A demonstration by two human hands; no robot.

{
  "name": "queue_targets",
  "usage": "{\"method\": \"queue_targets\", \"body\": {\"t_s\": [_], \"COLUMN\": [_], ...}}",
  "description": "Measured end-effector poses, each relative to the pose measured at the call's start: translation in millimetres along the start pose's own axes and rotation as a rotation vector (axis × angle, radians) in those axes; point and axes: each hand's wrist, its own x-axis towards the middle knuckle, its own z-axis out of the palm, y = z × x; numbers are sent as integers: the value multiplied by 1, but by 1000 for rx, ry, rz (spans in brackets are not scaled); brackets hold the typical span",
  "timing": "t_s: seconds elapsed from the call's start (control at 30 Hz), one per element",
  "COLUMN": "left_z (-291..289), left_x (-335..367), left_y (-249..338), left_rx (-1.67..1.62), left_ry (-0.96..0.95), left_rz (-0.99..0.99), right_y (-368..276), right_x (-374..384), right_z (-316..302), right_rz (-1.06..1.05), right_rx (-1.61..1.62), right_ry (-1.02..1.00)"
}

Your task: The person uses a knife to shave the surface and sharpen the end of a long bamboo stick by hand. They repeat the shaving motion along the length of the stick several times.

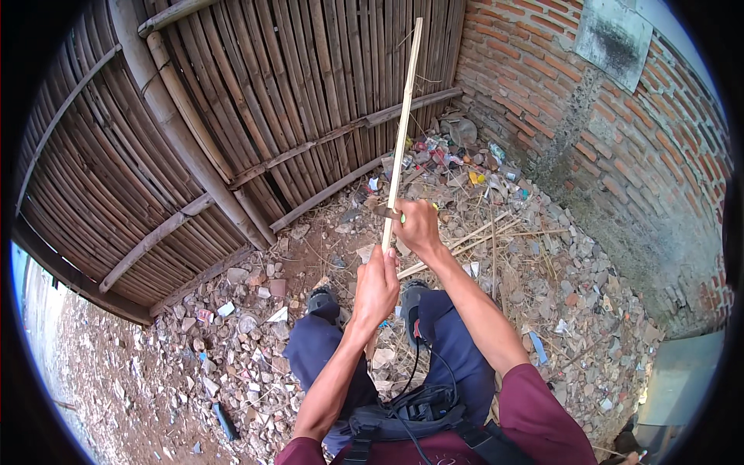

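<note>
A long, pale bamboo strip (404, 128) stands out in front of me, its far end reaching up before the bamboo fence. My left hand (375, 285) is closed round its near end. Just beyond it, my right hand (417, 227) grips a knife (382, 211) whose short dark blade lies across the strip. Bits of a yellow-green handle show at the right fist; the rest is hidden by the fingers.
Several loose bamboo strips (484, 236) lie on the rubble ground (256, 341) right of my hands. A bamboo fence (287, 70) rises ahead on the left, a brick wall (535, 70) on the right. Litter (465, 159) gathers in their corner. My shoes (413, 298) stand among stones.
</note>
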Motion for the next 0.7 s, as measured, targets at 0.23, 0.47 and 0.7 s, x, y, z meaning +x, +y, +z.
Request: {"method": "queue_targets", "body": {"t_s": [0.23, 0.47, 0.7], "left_z": [-11, -15, -17], "left_x": [-10, -56, -68], "left_y": [15, 32, 9], "left_rx": [90, 34, -7], "left_ry": [-23, -147, -182], "left_rz": [20, 10, -96], "right_y": [2, 54, 97], "right_x": [15, 43, 26], "right_z": [-4, -16, -34], "right_rz": [50, 583, 349], "right_rx": [33, 256, 79], "right_ry": [161, 266, 389]}}
